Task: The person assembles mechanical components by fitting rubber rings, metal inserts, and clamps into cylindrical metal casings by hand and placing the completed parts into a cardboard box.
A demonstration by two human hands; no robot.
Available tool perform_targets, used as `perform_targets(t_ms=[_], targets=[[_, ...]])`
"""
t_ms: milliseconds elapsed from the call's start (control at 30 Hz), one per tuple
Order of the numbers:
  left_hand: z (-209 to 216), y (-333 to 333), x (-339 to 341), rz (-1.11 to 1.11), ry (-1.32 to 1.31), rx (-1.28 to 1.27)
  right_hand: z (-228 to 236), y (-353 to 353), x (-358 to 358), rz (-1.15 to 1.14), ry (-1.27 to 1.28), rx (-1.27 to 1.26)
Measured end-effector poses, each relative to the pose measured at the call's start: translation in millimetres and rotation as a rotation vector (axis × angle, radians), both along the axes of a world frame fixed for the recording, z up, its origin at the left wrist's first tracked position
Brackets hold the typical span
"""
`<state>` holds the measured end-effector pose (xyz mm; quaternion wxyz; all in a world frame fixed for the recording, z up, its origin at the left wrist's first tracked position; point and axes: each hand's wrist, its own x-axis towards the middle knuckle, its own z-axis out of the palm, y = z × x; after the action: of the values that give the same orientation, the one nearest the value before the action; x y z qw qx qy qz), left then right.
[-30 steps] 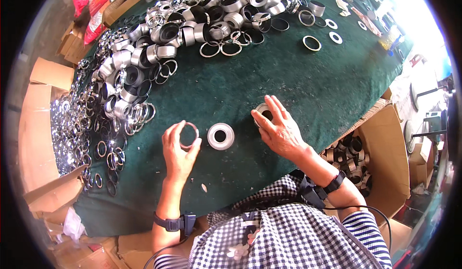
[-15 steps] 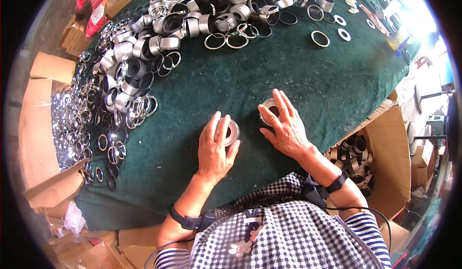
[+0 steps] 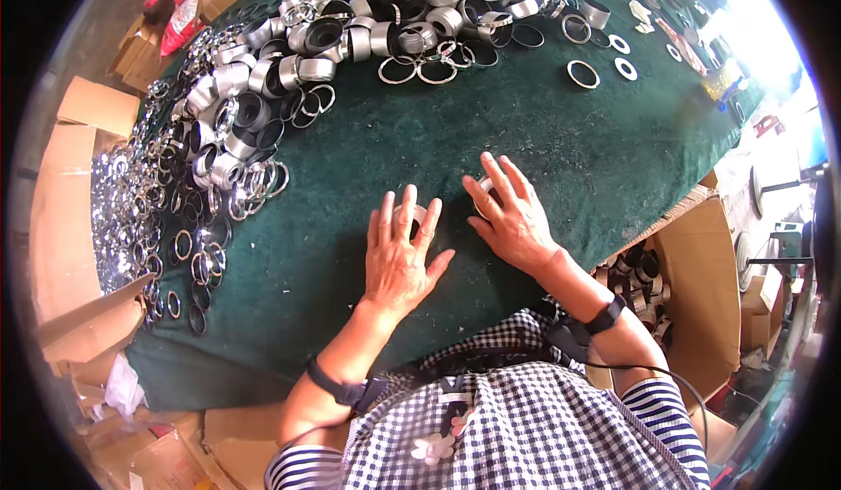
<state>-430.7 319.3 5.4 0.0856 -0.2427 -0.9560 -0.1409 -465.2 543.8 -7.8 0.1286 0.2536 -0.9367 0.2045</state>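
Left hand (image 3: 399,262) over a round silver metal collar (image 3: 420,214), fingers spread, right hand (image 3: 517,227) across a second silver metal collar (image 3: 486,185), fingers apart, dark green cloth (image 3: 377,148) beneath.

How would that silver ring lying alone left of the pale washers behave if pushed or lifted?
The silver ring is probably stiff, given its crisp outline, and light, being thin-banded. Flat on green cloth, it seems unlikely to roll.

No text can really be made out here tbh. Some pale marks can be seen on the red bag (image 3: 181,28) at upper left, but they're too small to be read.
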Motion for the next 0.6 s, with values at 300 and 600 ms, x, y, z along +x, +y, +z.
perform_targets(t_ms=[300,600], targets=[[3.3,-12.5,0.4,0.083,-0.219,0.645,15.2,-1.5,3.0,0.105,-0.160,-0.263],[22.8,22.6,0.0,-0.059,-0.601,1.028,50.4,-15.0,21.1,0.220,-0.234,-0.394]])
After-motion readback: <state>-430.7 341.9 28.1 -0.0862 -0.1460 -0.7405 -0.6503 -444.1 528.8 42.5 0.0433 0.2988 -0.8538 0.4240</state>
